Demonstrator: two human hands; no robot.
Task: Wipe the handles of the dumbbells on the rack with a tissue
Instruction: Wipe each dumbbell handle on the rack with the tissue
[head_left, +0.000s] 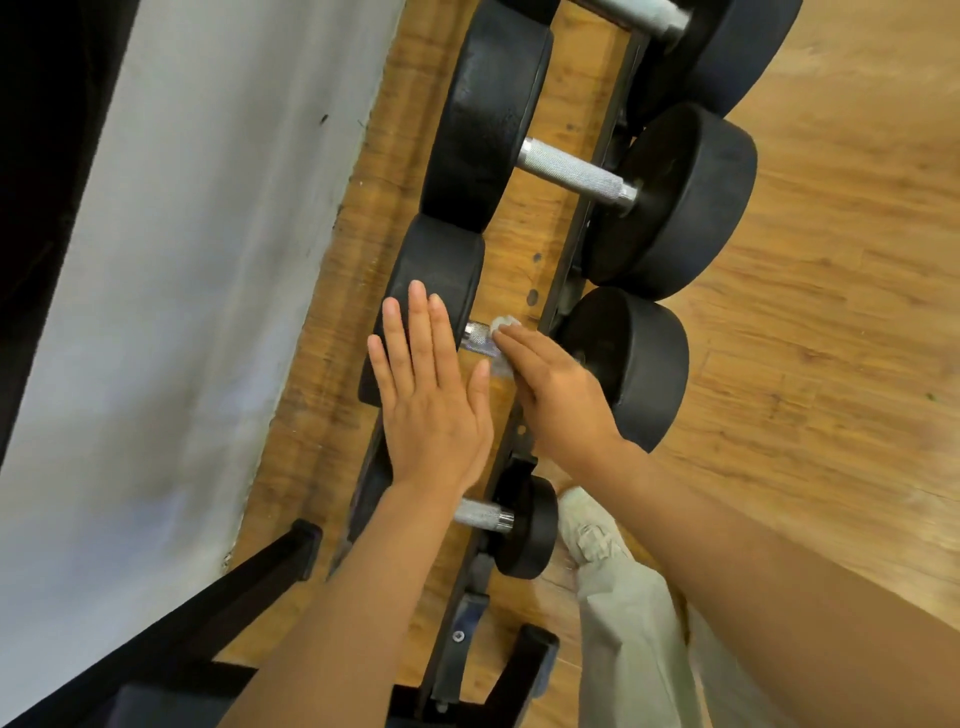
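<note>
Closest to the camera were the person's two bare arms, a pale trouser leg (631, 649) and a light shoe (587, 525) on the wooden floor (831, 364). Just past the arms sat the smallest dumbbell (524, 525), with its shiny handle (483, 514) bare and nothing touching it.

A bit farther on, the left hand (431, 395) lay flat with its fingers straight and spread a little. It rested on the black end of the next dumbbell (436, 280) and held nothing. The right hand (550, 395) was just beside it. Its fingers were pressed onto a white tissue (501, 325), and the tissue sat on the silver handle of that dumbbell (475, 335). I could not tell if the fingers curled round the handle or just pushed down on it, because the hand hid that part. The other black end (631, 364) stuck out to the right of the hand.

So the step going on looked like wiping this second handle, with the left hand keeping the weight from rolling.

Farther up the black rack (571, 249) was a bigger dumbbell with a long bumpy handle (574, 176), and one more handle (641, 13) showed at the very top. Both were bare. To the left stood a grey wall (182, 260).

Next, I think the tissue needed to rub all along and around this handle, then go up to the bigger one. The left hand would need to move up too, to steady that weight.
</note>
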